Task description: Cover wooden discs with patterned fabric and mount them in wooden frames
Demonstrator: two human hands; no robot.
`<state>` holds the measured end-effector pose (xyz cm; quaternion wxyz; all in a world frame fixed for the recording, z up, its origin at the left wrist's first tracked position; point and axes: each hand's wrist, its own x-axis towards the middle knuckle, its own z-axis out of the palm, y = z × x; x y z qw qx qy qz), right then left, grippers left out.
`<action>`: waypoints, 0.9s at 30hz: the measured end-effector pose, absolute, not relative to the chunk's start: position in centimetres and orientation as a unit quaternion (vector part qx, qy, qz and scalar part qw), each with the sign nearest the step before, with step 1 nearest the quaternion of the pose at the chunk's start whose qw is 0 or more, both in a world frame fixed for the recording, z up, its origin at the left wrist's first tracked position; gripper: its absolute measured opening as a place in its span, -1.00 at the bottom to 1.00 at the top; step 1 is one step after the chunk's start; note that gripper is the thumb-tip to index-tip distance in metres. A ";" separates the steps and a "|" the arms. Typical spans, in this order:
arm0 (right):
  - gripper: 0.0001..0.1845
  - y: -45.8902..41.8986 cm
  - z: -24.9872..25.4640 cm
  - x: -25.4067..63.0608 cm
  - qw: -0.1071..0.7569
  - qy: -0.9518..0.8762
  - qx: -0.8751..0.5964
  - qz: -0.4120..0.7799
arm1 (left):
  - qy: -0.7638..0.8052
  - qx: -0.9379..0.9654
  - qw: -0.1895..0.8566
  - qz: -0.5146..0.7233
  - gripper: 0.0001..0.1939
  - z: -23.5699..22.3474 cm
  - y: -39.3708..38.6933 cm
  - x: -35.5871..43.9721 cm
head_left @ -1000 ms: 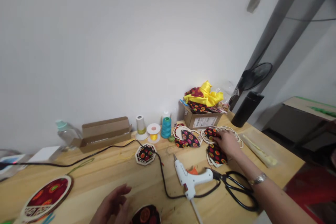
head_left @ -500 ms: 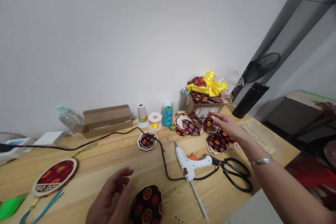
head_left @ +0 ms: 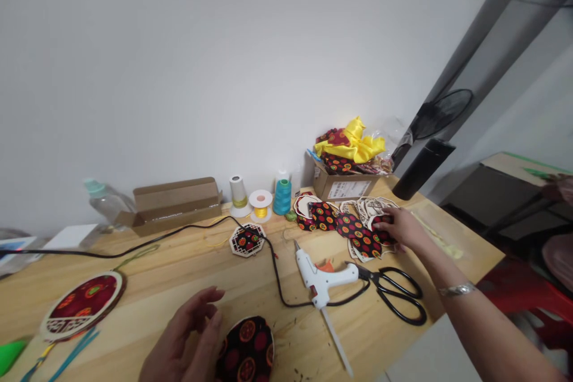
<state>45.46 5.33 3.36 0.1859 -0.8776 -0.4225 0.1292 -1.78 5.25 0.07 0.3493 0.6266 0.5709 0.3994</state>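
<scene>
Two hands work well apart; the right hand (head_left: 400, 228) has come down from its open hover of the earlier frame and rests its fingers at the edge of the fabric-backed wooden lattice cutouts (head_left: 358, 236), now spread in a looser row, perhaps so each piece can be reached singly; the left hand (head_left: 183, 334) curls just beside a round black-and-red patterned fabric piece (head_left: 246, 349), though whether it touches I cannot tell. Between the hands, a hot glue gun (head_left: 317, 277) and black-handled scissors (head_left: 394, 292) lie close below the right hand, seemingly kept within easy reach.
</scene>
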 end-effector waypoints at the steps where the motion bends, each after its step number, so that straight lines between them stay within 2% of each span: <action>1: -0.66 5.2 3.6 45.4 0.193 -0.410 -0.878 0.152 | 0.570 0.628 0.346 0.401 -0.46 0.0 5.2 -1.8; 8: -0.66 4.2 5.7 45.8 0.323 -0.318 -0.856 0.250 | 0.562 0.639 0.345 0.396 -0.50 -0.9 5.3 -2.1; 14: -0.64 5.5 5.4 44.5 0.430 -0.283 -0.795 0.322 | 0.576 0.626 0.353 0.390 -0.51 0.4 4.7 -1.5; 20: -0.63 8.2 4.6 40.5 0.459 -0.300 -0.742 0.386 | 0.571 0.616 0.339 0.424 -0.55 0.6 4.5 -0.9; 27: -0.63 10.3 4.4 38.0 0.438 -0.303 -0.751 0.390 | 0.543 0.642 0.327 0.430 -0.67 0.5 4.5 -1.0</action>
